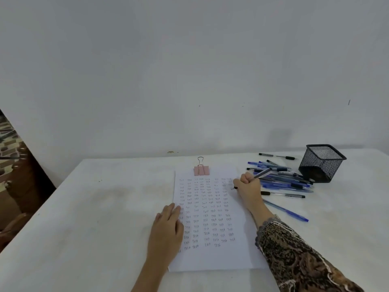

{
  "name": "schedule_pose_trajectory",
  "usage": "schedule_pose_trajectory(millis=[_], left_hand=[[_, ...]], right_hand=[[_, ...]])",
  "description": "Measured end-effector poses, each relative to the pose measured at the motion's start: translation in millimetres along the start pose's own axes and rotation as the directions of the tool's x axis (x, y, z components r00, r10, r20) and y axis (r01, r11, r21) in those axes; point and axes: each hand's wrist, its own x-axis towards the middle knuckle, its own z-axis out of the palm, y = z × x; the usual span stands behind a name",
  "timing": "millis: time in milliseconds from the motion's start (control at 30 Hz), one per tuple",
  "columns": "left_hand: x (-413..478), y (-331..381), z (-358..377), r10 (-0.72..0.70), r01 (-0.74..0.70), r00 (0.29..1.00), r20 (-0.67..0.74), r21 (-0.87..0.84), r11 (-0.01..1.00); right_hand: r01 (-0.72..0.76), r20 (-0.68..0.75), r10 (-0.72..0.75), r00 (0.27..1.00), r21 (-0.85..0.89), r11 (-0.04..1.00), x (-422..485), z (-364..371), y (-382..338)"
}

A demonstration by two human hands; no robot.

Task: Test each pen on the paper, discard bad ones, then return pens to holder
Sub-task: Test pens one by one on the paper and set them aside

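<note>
- The right hand [247, 189] is gripping a pen [262, 174], with its fingers curling tightly round the barrel.
- The pen's dark tip is poking out on the left side of that hand, at the right edge of the paper [212, 259] near the top rows of writing. Whether the tip is touching the sheet is too small to tell.
- The pen's grey upper end is slanting up and to the right, over the pile of pens [282, 181].
- The left hand [168, 225] is lying flat with straight fingers held together, pressing on the left edge of the paper and holding nothing.
- The paper is lying on the desk [84, 207] straight in front of the person. Columns of small handwritten "Test" words are covering most of it, while its near strip is showing bare.
- A pink binder clip [201, 170] is clamping the far edge of the paper, with its wire handle pointing toward the wall [189, 70].
- The pile of pens, mostly blue with some black, is lying on the desk right of the paper, between the right hand and the pen holder [322, 163].
- The pen holder, a black mesh one, is standing at the far right of the desk, just beside the pile.
- A black-ended pen [276, 156] is lying apart behind the pile, near the wall.
- A clear pen [283, 194] is lying just in front of the pile.
- A blue pen [287, 211] is lying nearer the person, just right of the right forearm.
- A patterned sleeve [294, 256] is covering that forearm up to the wrist.
</note>
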Motion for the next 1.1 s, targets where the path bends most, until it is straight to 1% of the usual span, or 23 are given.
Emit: schedule_pose_trajectory(millis=[100,200,467,600,733,867,1100], left_hand=[[2.4,-0.2,-0.5,0.004,-0.01,0.998,0.067,0.099,0.995],[2.8,-0.6,1.4,-0.006,-0.005,0.997,0.079,0.135,0.991],[2.9,-2.5,3.7,-0.026,0.018,0.997,0.073,0.109,0.994],[2.3,-0.5,2.4,-0.032,0.025,0.996,0.078,0.091,0.996],[2.4,0.1,1.1,-0.038,0.031,0.996,0.077,0.086,0.996],[1.7,0.4,-0.3,-0.041,0.036,0.996,0.078,0.067,0.997],[1.3,-0.6,-0.6,-0.033,0.028,0.996,0.079,0.059,0.998]], right_hand=[[0.023,0.029,-0.021,0.999,-0.061,0.998,-2.5,0.1,3.3],[0.048,0.045,-0.043,0.998,-0.106,0.993,-4.2,-0.2,0.4],[0.111,0.083,-0.095,0.992,-0.21,0.971,-12.1,3.1,-4.7],[0.148,0.046,-0.141,0.989,-0.235,0.961,-12.7,2.9,-4.0],[0.137,0.082,-0.121,0.989,-0.23,0.963,-10.8,2.0,-2.9],[0.136,0.024,-0.135,0.991,-0.236,0.962,-9.4,0.7,-1.3],[0.155,0.037,-0.151,0.988,-0.272,0.95,-7.9,2.0,0.3]])
